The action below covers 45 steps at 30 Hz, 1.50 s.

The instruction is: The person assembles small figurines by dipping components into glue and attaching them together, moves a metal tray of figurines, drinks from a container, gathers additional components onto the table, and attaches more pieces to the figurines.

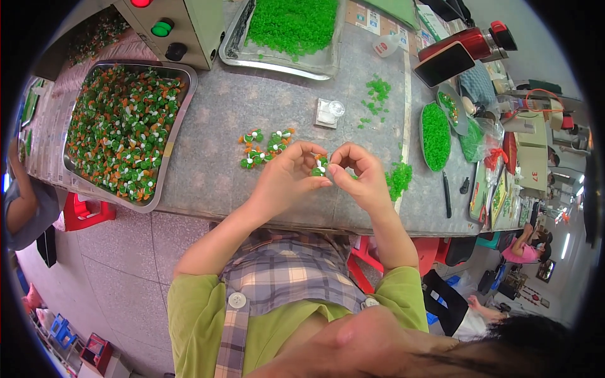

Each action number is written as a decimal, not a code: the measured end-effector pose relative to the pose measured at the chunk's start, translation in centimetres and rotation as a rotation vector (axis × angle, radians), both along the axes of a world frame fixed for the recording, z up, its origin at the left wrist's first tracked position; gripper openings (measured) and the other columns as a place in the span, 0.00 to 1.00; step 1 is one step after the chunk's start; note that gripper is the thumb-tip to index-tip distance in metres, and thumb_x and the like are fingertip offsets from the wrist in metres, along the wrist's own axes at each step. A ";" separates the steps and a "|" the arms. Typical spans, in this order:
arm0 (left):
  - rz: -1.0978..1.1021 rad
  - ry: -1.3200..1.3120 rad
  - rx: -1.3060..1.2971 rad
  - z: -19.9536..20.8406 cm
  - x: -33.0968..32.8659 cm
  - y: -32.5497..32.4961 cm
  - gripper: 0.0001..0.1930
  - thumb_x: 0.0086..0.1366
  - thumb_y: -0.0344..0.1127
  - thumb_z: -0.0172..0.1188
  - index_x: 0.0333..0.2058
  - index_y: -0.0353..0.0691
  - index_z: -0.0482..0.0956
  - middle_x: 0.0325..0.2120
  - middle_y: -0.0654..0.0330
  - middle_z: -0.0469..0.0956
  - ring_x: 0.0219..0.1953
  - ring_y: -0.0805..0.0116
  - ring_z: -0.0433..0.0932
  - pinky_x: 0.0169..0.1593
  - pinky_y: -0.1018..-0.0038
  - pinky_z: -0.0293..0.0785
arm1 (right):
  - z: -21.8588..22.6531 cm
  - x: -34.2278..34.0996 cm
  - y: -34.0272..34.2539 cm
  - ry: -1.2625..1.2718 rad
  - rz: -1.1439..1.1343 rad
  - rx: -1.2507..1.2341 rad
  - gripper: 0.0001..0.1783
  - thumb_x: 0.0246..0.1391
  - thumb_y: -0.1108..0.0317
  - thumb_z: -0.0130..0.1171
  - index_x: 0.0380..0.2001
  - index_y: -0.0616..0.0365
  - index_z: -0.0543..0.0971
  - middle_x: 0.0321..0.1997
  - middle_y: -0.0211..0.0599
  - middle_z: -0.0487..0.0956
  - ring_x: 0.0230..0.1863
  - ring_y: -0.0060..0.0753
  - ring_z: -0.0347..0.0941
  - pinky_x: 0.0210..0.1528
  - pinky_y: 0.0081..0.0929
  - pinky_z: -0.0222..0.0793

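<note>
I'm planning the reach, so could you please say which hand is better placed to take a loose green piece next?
Probably the right hand: it sits beside a loose green heap; the left hand is farther away.

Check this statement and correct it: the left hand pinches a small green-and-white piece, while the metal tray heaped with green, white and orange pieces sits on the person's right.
The side is wrong: the head view shows that metal tray on the person's left. The left hand does pinch a small green-and-white piece.
</note>
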<state>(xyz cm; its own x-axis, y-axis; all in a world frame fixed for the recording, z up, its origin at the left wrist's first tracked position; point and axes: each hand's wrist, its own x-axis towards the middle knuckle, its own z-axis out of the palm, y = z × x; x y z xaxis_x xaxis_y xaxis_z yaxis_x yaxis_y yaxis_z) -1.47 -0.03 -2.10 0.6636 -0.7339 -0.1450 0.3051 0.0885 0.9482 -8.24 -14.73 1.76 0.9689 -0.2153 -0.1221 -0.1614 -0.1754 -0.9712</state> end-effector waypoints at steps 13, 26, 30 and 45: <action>0.064 -0.288 0.096 0.7 -0.1 0.0 0.21 0.44 0.30 0.66 0.38 0.38 0.70 0.25 0.64 0.70 0.28 0.77 0.70 0.34 0.80 0.69 | 0.5 -0.2 0.3 -0.021 -0.009 -0.205 0.05 0.41 0.74 0.56 0.22 0.61 0.70 0.22 0.26 0.70 0.26 0.17 0.64 0.30 0.16 0.60; -0.098 -0.047 0.048 0.4 0.1 0.2 0.21 0.49 0.25 0.62 0.42 0.37 0.65 0.31 0.66 0.69 0.33 0.82 0.68 0.37 0.86 0.66 | 1.9 -0.2 0.6 -0.108 -0.001 -0.417 0.05 0.38 0.74 0.57 0.21 0.62 0.71 0.21 0.31 0.69 0.24 0.23 0.63 0.28 0.18 0.59; -0.113 -0.054 0.054 0.6 0.2 0.1 0.22 0.49 0.24 0.61 0.43 0.37 0.65 0.31 0.66 0.69 0.33 0.82 0.68 0.38 0.86 0.67 | 1.3 -0.5 -0.2 -0.005 -0.017 -0.122 0.05 0.41 0.75 0.56 0.23 0.61 0.71 0.23 0.28 0.70 0.25 0.19 0.65 0.29 0.16 0.61; -0.116 -0.102 0.062 0.4 0.2 0.1 0.21 0.49 0.25 0.62 0.43 0.37 0.66 0.32 0.66 0.70 0.34 0.81 0.68 0.37 0.84 0.67 | 1.4 -0.3 -0.1 0.013 0.021 -0.204 0.05 0.41 0.73 0.56 0.23 0.61 0.71 0.23 0.25 0.70 0.25 0.16 0.62 0.29 0.15 0.59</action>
<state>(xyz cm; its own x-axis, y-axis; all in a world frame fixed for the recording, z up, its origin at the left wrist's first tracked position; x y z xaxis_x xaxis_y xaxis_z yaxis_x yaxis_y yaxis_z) -1.32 0.07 -1.73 0.5883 -0.7983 -0.1285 0.2122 -0.0010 0.9772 -8.58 -14.80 3.20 0.9721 -0.2163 -0.0905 -0.1677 -0.3715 -0.9131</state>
